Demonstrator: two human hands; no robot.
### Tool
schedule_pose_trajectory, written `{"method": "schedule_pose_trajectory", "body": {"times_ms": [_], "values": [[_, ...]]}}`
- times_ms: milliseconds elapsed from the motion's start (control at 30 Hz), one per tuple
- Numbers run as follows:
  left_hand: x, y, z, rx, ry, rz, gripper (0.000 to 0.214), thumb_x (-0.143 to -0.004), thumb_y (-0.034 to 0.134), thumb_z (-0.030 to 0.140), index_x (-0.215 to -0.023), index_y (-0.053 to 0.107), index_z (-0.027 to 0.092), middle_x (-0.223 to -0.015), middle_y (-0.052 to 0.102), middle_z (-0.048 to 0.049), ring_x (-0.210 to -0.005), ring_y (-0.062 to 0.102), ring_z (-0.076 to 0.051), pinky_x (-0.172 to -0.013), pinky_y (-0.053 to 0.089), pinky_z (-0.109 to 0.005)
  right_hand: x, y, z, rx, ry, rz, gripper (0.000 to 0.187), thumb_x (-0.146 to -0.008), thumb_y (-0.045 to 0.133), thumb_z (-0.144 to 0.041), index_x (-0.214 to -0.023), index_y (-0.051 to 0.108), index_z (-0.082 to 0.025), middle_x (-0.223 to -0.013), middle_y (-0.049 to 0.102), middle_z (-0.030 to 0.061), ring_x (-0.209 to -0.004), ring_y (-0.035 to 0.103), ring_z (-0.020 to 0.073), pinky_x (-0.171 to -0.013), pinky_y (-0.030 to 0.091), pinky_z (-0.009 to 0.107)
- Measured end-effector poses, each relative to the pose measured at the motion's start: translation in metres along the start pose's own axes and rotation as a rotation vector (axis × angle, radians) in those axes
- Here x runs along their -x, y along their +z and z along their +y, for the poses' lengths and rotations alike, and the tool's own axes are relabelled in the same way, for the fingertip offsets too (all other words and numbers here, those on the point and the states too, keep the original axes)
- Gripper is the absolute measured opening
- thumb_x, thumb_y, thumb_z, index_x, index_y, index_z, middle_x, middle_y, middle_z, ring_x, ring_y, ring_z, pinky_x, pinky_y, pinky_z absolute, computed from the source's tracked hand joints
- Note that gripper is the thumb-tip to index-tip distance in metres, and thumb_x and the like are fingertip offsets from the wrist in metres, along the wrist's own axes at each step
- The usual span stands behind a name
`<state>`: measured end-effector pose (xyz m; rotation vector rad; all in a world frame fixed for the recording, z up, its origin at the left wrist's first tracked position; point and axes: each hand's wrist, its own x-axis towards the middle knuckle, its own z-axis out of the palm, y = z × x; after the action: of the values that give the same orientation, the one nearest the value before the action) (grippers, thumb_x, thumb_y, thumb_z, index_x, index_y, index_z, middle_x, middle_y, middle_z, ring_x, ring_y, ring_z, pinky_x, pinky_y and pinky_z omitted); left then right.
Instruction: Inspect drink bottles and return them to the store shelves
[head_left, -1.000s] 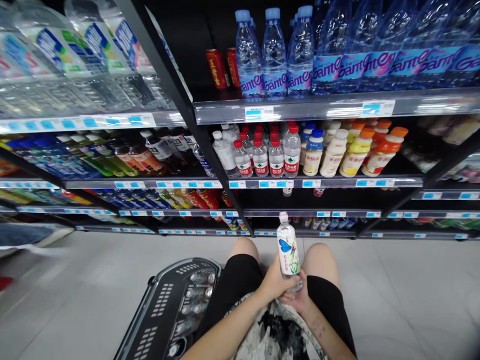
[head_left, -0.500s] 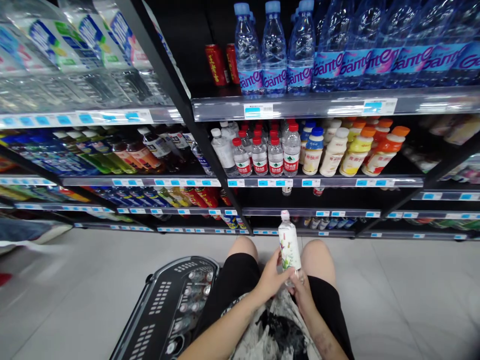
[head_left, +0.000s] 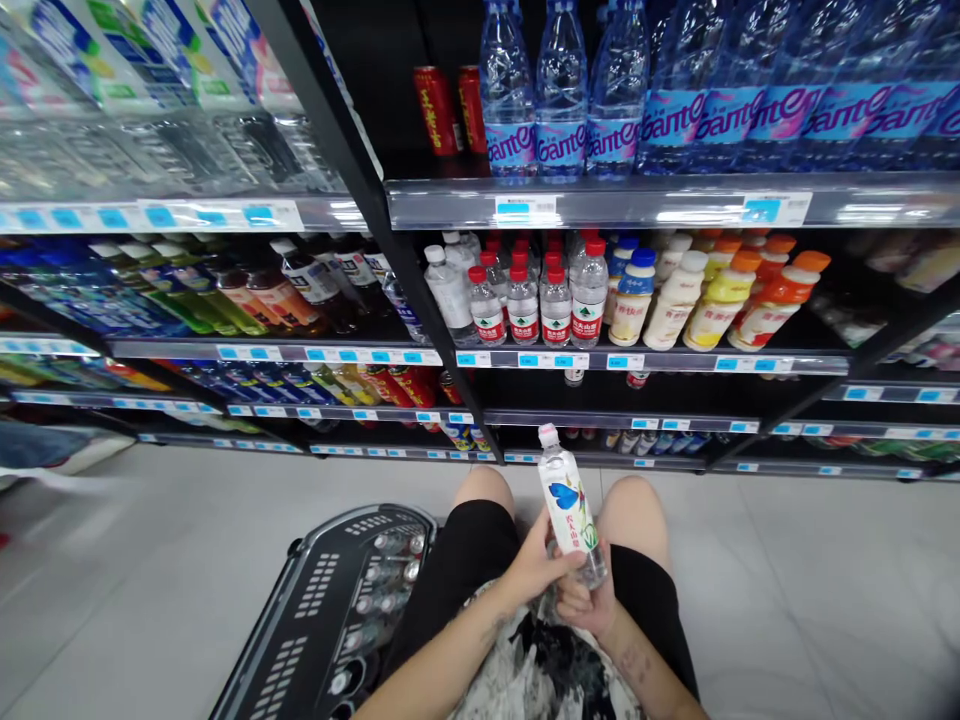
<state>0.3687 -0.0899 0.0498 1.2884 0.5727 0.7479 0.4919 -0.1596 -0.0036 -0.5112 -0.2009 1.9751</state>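
Note:
A clear water bottle (head_left: pixel 568 505) with a white label and pale pink cap tilts to the left above my lap. Its label shows a blue butterfly-like shape and red characters. My left hand (head_left: pixel 541 562) grips its lower left side, thumb across the front. Around the bottom, my right hand (head_left: pixel 590 603) has its fingers curled against the bottle. Both hands touch it; some fingers are hidden behind it. At my left side stands a dark basket (head_left: pixel 319 585) with several bottles (head_left: pixel 382 603) lying inside.
Ahead, the middle shelf (head_left: pixel 652 361) holds red-capped water bottles (head_left: pixel 523 305) and milk-drink bottles (head_left: pixel 679 300). Large blue bottles (head_left: pixel 622 100) and red cans (head_left: pixel 438 110) stand on the shelf above. Dark uprights (head_left: pixel 420 290) divide the bays. Part of another person's leg (head_left: pixel 60 450) shows at left.
The bottle has been turned in my hands, so a different side of its label faces me. Its top leans further left, and my right hand has shifted lower. The view has tilted slightly down.

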Motion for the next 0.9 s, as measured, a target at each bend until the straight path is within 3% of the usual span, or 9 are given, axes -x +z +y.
{"method": "schedule_pose_trajectory", "body": {"times_ms": [233, 367, 600, 733, 833, 900], "values": [[0.003, 0.003, 0.009, -0.064, 0.011, 0.017, 0.089, -0.073, 0.089, 0.044, -0.146, 0.045, 0.019, -0.141, 0.062, -0.0149, -0.128, 0.061, -0.031, -0.113, 0.048, -0.045, -0.009, -0.01, 0.007, -0.071, 0.003, -0.072, 0.07, -0.077, 0.044, -0.084, -0.09, 0.069, -0.02, -0.031, 0.028, -0.0142, -0.032, -0.003, 0.0033, -0.041, 0.007, 0.023], [0.004, 0.006, 0.018, -0.108, 0.006, 0.039, 0.087, -0.071, 0.089, 0.043, -0.143, 0.047, 0.019, -0.138, 0.064, -0.0147, -0.126, 0.061, -0.031, -0.112, 0.048, -0.044, -0.013, -0.01, 0.01, -0.116, 0.005, -0.083, 0.067, -0.075, 0.048, -0.084, -0.085, 0.067, -0.021, -0.029, 0.022, -0.0155, -0.032, -0.005, 0.0025, -0.041, 0.007, 0.023], [0.004, 0.012, 0.02, -0.148, 0.008, 0.088, 0.08, -0.071, 0.088, 0.043, -0.138, 0.051, 0.019, -0.13, 0.068, -0.0126, -0.121, 0.064, -0.029, -0.108, 0.05, -0.042, -0.014, -0.003, 0.011, -0.125, -0.031, 0.027, 0.064, -0.068, 0.056, -0.086, -0.079, 0.064, -0.024, -0.028, 0.012, -0.0178, -0.035, -0.012, 0.0021, -0.04, 0.003, 0.022], [-0.005, 0.004, 0.016, -0.161, -0.007, 0.109, 0.072, -0.073, 0.087, 0.045, -0.134, 0.056, 0.02, -0.128, 0.071, -0.0123, -0.116, 0.067, -0.028, -0.104, 0.053, -0.041, -0.01, 0.009, 0.005, -0.043, -0.098, 0.051, 0.068, -0.061, 0.062, -0.087, -0.07, 0.067, -0.02, -0.031, 0.03, -0.0126, -0.034, 0.0, 0.0018, -0.043, 0.01, 0.022], [-0.02, -0.009, 0.016, -0.086, -0.111, 0.134, 0.069, -0.067, 0.09, 0.049, -0.123, 0.063, 0.018, -0.121, 0.074, -0.0119, -0.113, 0.069, -0.029, -0.101, 0.055, -0.041, -0.012, 0.017, 0.002, 0.051, -0.166, 0.051, 0.067, -0.065, 0.061, -0.083, -0.059, 0.063, -0.017, -0.043, 0.049, -0.0046, -0.033, 0.013, 0.0007, -0.045, 0.015, 0.023], [-0.033, -0.018, 0.015, -0.071, -0.209, 0.153, 0.065, -0.06, 0.093, 0.048, -0.111, 0.068, 0.017, -0.112, 0.077, -0.0111, -0.108, 0.071, -0.029, -0.098, 0.056, -0.041, -0.016, 0.021, 0.001, 0.141, -0.207, 0.125, 0.061, -0.066, 0.066, -0.078, -0.065, 0.064, -0.017, -0.05, 0.058, -0.0019, -0.033, 0.017, -0.0001, -0.045, 0.015, 0.022]]}}
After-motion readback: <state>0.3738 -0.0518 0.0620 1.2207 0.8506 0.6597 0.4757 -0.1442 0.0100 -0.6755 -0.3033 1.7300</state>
